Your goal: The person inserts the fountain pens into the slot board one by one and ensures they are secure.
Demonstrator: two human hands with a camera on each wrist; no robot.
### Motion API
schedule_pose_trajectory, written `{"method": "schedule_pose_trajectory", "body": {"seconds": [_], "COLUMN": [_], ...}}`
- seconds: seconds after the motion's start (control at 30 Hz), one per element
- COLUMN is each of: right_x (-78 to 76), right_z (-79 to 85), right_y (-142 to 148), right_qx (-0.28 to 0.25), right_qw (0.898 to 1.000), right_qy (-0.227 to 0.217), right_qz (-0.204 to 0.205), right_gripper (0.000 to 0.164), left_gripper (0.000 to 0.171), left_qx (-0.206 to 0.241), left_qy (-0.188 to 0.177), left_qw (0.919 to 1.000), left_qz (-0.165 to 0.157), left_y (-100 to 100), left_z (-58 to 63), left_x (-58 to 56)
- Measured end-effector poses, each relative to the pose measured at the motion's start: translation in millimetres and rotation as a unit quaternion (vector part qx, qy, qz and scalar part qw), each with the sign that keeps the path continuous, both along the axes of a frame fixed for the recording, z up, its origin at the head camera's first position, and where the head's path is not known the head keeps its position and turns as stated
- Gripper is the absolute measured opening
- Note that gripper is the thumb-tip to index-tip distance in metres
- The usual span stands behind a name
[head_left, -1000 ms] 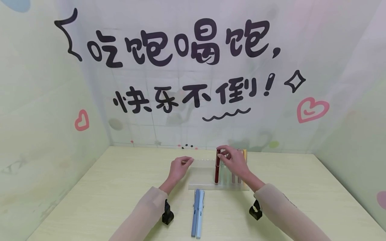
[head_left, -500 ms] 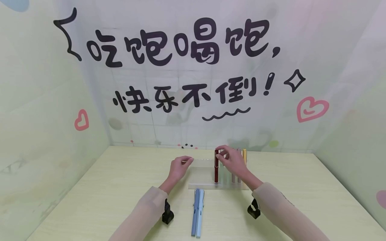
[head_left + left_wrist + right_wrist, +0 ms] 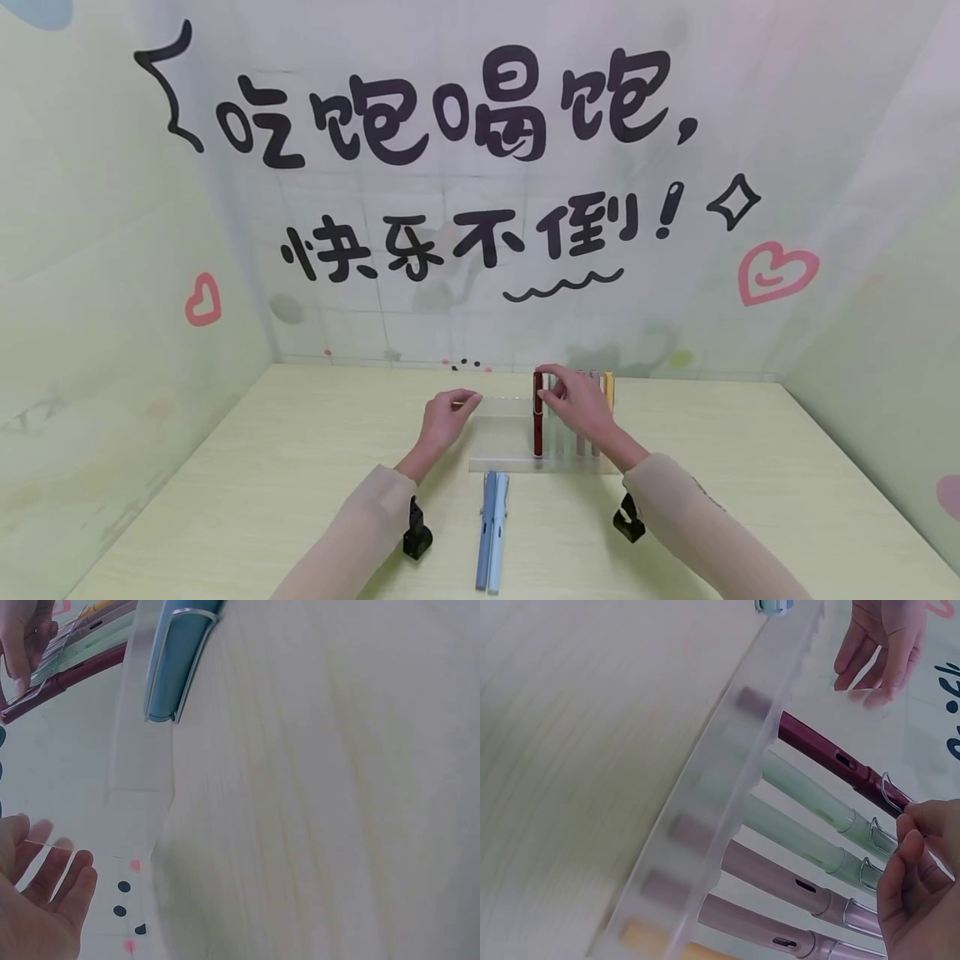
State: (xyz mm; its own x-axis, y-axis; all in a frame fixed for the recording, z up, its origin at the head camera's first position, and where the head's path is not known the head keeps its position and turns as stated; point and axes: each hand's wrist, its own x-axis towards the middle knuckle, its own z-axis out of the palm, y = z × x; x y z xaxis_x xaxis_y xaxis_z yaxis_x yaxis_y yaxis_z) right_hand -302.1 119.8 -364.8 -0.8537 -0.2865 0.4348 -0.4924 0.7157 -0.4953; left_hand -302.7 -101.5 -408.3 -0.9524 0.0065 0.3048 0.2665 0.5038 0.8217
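Note:
A dark red capped pen stands upright in a clear rack, its lower end behind the front ledge. My right hand pinches this pen near its top, at the clip, as the right wrist view shows. To its right, two pale green pens, two mauve pens and a yellow pen stand in the same rack, partly hidden by that hand. At the rack's left end, my left hand holds the upper edge between thumb and fingers.
In front of the rack, a darker blue pen and a light blue pen lie side by side on the pale wooden table. Behind stands a printed backdrop with side walls.
The dark red pen has shifted slightly left and now stands straighter. My right thumb has slid a little down it, and the right forearm has drifted left. The left hand keeps its place.

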Motion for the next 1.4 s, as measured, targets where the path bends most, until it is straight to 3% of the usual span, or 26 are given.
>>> {"method": "schedule_pose_trajectory", "body": {"seconds": [0.33, 1.0, 1.4], "right_x": [-2.2, -3.8, 5.3], "right_z": [1.1, 1.2, -0.2], "right_y": [-1.5, -4.5, -1.0], "right_qx": [-0.004, -0.006, -0.031], "right_qw": [0.999, 0.999, 0.999], "right_qy": [-0.032, -0.049, -0.007], "right_qz": [-0.013, -0.018, -0.013], "right_gripper": [0.035, 0.038, 0.036], "left_gripper": [0.024, 0.025, 0.024], "left_qx": [0.002, 0.006, 0.002], "left_qy": [-0.004, -0.003, 0.000], "left_qw": [1.0000, 1.0000, 1.0000], "left_qz": [0.001, 0.001, 0.002], "left_y": [0.2, 0.5, 1.0], "left_z": [-0.3, -0.9, -0.8], "left_x": [-0.8, -0.2, -0.4]}}
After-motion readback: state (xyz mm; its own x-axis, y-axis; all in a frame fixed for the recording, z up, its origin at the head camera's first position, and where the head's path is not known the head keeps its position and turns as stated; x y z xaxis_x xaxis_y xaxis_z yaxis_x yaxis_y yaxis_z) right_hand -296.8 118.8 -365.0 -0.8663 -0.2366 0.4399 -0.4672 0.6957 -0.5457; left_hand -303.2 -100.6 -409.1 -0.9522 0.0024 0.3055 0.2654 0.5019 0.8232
